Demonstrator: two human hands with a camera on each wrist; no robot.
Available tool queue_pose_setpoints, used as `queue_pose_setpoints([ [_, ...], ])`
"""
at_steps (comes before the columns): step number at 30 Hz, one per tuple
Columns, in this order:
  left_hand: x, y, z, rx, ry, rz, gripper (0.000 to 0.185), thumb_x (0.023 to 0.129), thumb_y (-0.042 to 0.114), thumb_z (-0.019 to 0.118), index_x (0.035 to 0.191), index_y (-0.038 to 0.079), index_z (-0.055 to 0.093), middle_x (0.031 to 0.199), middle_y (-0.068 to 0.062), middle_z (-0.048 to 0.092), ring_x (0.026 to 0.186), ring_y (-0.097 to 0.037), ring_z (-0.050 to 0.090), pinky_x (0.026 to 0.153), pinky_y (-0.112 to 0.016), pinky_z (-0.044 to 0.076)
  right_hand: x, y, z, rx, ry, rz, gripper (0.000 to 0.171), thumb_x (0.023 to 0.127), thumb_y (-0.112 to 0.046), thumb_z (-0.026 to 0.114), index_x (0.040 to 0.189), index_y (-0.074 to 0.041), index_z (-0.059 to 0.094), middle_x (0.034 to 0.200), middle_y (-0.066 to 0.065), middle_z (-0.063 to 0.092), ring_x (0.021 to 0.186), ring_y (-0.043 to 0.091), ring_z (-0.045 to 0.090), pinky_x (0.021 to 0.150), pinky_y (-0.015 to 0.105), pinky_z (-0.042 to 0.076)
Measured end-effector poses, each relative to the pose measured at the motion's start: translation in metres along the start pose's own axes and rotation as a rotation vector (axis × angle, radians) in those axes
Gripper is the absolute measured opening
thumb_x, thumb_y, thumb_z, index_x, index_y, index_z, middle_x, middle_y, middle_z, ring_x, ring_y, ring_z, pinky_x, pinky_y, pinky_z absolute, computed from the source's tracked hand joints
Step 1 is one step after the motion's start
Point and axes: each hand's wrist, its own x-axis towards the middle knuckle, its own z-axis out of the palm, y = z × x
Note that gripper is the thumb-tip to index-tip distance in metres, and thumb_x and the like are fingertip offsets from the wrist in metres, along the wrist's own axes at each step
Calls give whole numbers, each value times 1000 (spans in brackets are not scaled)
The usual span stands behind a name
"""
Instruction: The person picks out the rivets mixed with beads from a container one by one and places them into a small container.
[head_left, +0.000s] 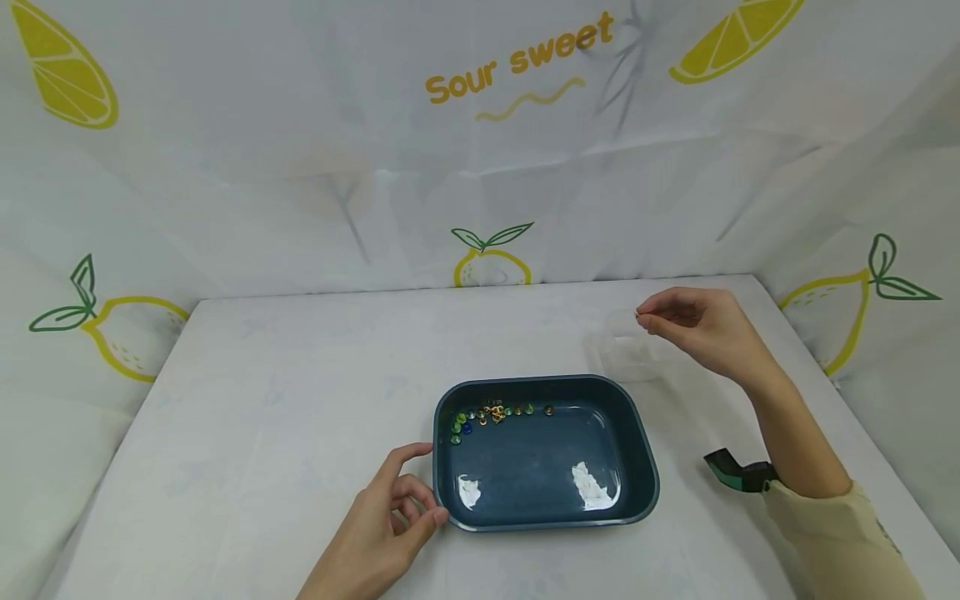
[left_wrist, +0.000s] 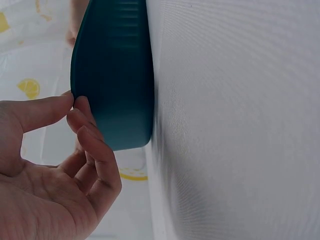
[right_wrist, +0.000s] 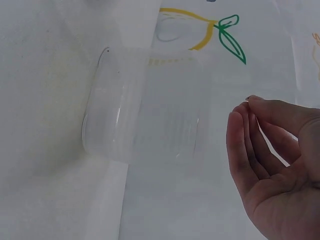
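Your left hand (head_left: 382, 525) rests on the table (head_left: 262, 400) at the near-left corner of the dark blue tray (head_left: 637, 454). Its thumb and curled fingertips (left_wrist: 80, 112) touch the tray's outer wall, pinching lightly at the rim; the palm stays open and off the tray.

The tray sits near the middle of the table, a little toward the near edge. A small cluster of beads (head_left: 491, 412) lies inside it along the far wall, toward the far-left corner: green, blue and gold ones bunched close together, with one more bead (head_left: 549, 410) slightly apart to the right. Two bright reflections show on the tray floor near its front wall.

Your right hand (head_left: 693, 329) is raised above the table toward the far-right corner, thumb and forefinger pressed together at the tips (right_wrist: 248, 100), the other fingers loosely curled beside them. Whether something tiny is pinched between them cannot be told; at most a small speck shows at the fingertips.

Just beyond the tray's far-right corner and below your right hand stands a clear plastic container (head_left: 626, 354), hard to make out against the white table. From the right wrist view its ribbed wall and rounded rim (right_wrist: 95, 107) show plainly.
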Motion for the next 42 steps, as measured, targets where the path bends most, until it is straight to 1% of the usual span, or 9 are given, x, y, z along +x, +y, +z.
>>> queue_pose_setpoints([
  [4, -1, 1, 0, 10, 3, -3, 71, 95, 13, 83, 155, 19, 46, 91, 4, 73, 66, -3, 58, 60, -20, 49, 1, 4, 3, -22, -7, -7, 14, 97, -3, 80, 110, -1, 79, 105, 21, 80, 81, -7, 68, 75, 6, 54],
  [8, -1, 0, 0, -2, -1, 2, 71, 95, 13, 83, 156, 18, 46, 91, 4, 73, 66, -3, 59, 60, -20, 49, 1, 6, 5, -39, -17, -10, 14, 97, -4, 80, 110, 0, 79, 105, 21, 80, 81, -6, 68, 74, 5, 53],
  [20, -1, 1, 0, -16, -6, 5, 70, 96, 14, 82, 156, 17, 46, 91, 3, 73, 67, -4, 59, 60, -20, 49, 2, 10, 11, -88, -28, -29, 12, 97, -6, 80, 108, -2, 80, 104, 19, 81, 82, -9, 65, 75, 3, 51],
  [23, -1, 1, 0, -12, -4, 0, 70, 96, 14, 82, 156, 18, 46, 91, 4, 73, 67, -4, 59, 60, -20, 49, 2, 10, 14, -102, -40, -32, 11, 97, -5, 80, 108, -2, 80, 103, 18, 82, 83, -1, 70, 75, 3, 51],
  [26, -1, 1, 0, -10, -3, -4, 71, 95, 13, 82, 156, 18, 46, 91, 4, 73, 66, -4, 59, 61, -19, 49, 2, 10, 16, -115, -56, -28, 11, 96, -3, 80, 108, -2, 80, 103, 18, 82, 86, 15, 76, 76, 3, 51],
  [28, -1, 0, 0, -12, -1, -3, 71, 95, 13, 83, 156, 17, 46, 91, 3, 73, 66, -4, 58, 61, -20, 49, 3, 9, 18, -125, -64, -26, 11, 96, -2, 80, 107, -1, 80, 102, 18, 82, 88, 26, 78, 76, 3, 50],
  [30, -1, 0, 0, -13, 0, -3, 72, 95, 13, 83, 156, 17, 46, 91, 3, 73, 66, -4, 58, 60, -20, 49, 3, 9, 19, -131, -70, -26, 11, 96, -1, 80, 107, -1, 80, 102, 18, 82, 89, 30, 78, 76, 4, 50],
  [36, -1, 1, 0, -8, 4, -2, 71, 95, 14, 83, 155, 17, 46, 90, 4, 73, 67, -4, 58, 61, -20, 49, 4, 9, 22, -156, -78, -31, 10, 95, -2, 79, 105, -2, 80, 99, 14, 82, 88, 29, 78, 75, 6, 52],
  [42, -2, 2, 0, -2, 1, 1, 69, 95, 15, 83, 155, 19, 47, 91, 5, 73, 67, -3, 59, 61, -20, 50, 3, 9, 23, -168, -80, -32, 10, 95, -2, 79, 105, -2, 81, 98, 14, 83, 88, 28, 78, 75, 6, 51],
])
